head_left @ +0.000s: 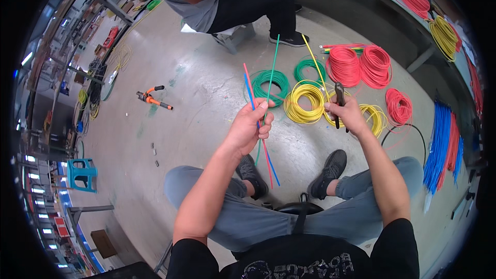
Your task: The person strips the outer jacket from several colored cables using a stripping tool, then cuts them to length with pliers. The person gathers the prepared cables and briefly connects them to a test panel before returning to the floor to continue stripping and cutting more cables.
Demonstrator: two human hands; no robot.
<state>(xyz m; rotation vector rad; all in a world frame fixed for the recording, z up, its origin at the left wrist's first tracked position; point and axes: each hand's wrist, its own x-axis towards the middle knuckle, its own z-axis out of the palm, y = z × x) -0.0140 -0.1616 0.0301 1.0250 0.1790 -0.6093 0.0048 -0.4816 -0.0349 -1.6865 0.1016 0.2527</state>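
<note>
My left hand (249, 125) is closed around a red wire (246, 75), a blue wire (247, 85) and a green wire (274, 64), cut lengths that cross in the grip. Their lower ends stick out below the fist. To its right, my right hand (352, 115) grips dark-handled pliers (339, 93); the fingers hide part of the tool. A straight yellow wire (313, 59) rises up and left from those same fingers, and its lower end is hard to make out. Beyond the hands, on the floor, lie a green wire coil (272, 87) and a yellow wire coil (305, 104).
Red wire coils (344, 66) lie at the far right, with a smaller red coil (399, 106) nearer. Blue wire bundles (438, 142) hang at right. An orange-and-black tool (155, 98) lies on the floor at left. A seated person (206, 0) is ahead; a blue stool (81, 174) stands left.
</note>
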